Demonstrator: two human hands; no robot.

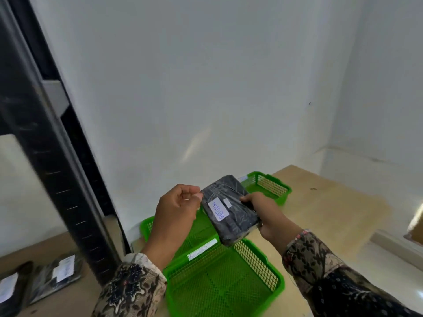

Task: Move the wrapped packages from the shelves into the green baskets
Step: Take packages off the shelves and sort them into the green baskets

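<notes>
Black plastic-wrapped package [229, 209] bearing a white "RETUR" label, held in the air over three green mesh baskets [219, 282] on a wooden table [332, 213]. Right hand [263, 213] grips its edge; left hand [177, 208] pinches the wrap at its corner.

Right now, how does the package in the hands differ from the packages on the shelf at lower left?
The held package is gripped by the right hand above the green baskets; the shelf packages lie flat behind the black post. The held package's label reads RETURN in blue; theirs are blurred. All are dark, plastic-wrapped, white-labelled.
</notes>
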